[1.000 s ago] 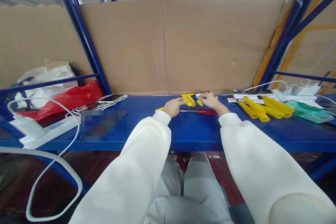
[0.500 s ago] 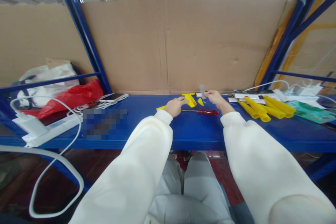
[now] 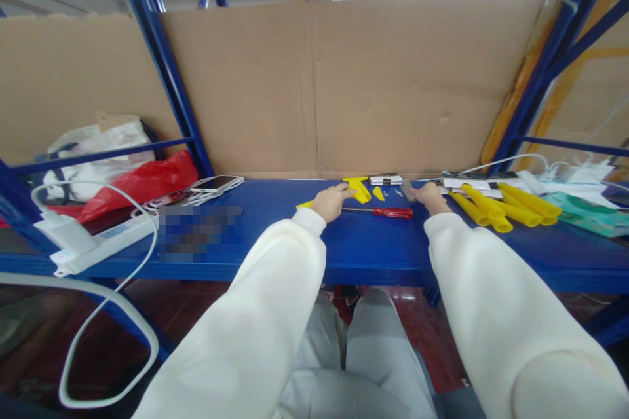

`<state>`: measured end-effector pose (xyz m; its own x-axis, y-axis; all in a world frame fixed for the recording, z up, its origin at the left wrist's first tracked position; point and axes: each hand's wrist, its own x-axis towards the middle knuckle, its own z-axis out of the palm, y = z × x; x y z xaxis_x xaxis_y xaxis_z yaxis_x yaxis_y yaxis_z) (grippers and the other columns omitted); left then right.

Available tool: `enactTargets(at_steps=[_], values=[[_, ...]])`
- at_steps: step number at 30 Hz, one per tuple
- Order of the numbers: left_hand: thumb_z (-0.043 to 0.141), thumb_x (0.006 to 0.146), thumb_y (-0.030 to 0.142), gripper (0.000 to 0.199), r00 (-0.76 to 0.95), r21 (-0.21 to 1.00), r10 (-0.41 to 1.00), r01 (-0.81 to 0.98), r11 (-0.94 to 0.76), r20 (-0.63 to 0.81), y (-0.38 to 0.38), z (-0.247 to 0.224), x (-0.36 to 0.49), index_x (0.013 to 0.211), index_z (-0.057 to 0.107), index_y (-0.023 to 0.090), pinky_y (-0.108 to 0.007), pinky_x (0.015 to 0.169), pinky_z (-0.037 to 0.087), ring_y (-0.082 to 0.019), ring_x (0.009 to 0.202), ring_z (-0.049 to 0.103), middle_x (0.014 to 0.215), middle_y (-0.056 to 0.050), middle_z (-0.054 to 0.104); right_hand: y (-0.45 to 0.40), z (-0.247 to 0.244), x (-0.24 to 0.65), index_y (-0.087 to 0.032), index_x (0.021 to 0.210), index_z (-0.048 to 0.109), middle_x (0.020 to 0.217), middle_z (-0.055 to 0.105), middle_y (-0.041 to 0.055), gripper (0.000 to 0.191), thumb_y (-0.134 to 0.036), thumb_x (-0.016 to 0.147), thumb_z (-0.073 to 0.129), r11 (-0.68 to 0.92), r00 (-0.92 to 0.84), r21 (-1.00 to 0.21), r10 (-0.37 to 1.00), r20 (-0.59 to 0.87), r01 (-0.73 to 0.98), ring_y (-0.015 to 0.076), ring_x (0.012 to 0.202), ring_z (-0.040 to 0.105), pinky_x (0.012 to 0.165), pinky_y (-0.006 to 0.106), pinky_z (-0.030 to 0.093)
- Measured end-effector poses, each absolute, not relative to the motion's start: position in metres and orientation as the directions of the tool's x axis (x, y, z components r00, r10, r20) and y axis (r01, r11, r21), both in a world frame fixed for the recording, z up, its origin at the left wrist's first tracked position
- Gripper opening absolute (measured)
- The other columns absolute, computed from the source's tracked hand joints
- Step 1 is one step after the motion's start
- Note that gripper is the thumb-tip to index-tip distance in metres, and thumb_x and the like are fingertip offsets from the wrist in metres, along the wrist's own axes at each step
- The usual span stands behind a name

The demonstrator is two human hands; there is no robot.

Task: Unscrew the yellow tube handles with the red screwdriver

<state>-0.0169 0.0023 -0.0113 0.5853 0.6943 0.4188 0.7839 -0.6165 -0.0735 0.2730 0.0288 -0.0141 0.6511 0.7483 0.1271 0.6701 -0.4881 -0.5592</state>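
My left hand (image 3: 330,201) lies on the blue tabletop with fingers stretched out, their tips at the edge of a yellow plastic part (image 3: 361,190). A yellow end (image 3: 304,205) pokes out behind that hand. My right hand (image 3: 428,196) is closed, pinching a small see-through plastic bag (image 3: 408,190) just over the table. Between the hands lie a screwdriver (image 3: 393,213) with a red handle, a small yellow piece (image 3: 378,193) and several tiny metal bits (image 3: 398,193), too small to name. Behind them sits a small white-and-black item (image 3: 386,179).
Yellow tubes (image 3: 506,206) and a green packet (image 3: 587,213) lie to the right. On the left are a phone (image 3: 215,184) with a white cable, a white power strip (image 3: 105,245) and a red bag (image 3: 142,183). A cardboard sheet (image 3: 314,91) stands along the back.
My right hand has moved to the right with the plastic bag, away from the white-and-black item. More tiny bits now show on the table. My left hand has stayed nearly in place.
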Motion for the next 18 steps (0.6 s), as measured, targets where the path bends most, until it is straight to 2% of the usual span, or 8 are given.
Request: enactTargets(at_steps=[9,18], values=[[0.047,0.095,0.005,0.059,0.581,-0.067,0.699,0.787,-0.614,0.417,0.001,-0.011,-0.017,0.143,0.062,0.035,-0.038,0.108,0.053,-0.025,0.128,0.064,0.15,-0.007,0.058,0.038,-0.022,0.286,-0.01,0.13,0.067,0.13,0.068,0.0256,0.05,-0.034,0.087,0.071,-0.491,0.636,-0.523,0.76,0.134,0.697,0.0344,0.124,0.065,0.1,0.046,0.053],[0.044,0.096,0.006,0.057,0.583,-0.081,0.709,0.791,-0.606,0.396,0.0,-0.01,-0.016,0.142,0.062,0.034,-0.035,0.106,0.053,-0.023,0.128,0.064,0.151,-0.005,0.057,0.05,-0.032,0.291,-0.013,0.127,0.069,0.126,0.07,0.0239,0.051,-0.043,0.086,0.072,-0.49,0.627,-0.481,0.76,0.172,0.727,0.0334,0.12,0.066,0.096,0.045,0.055]])
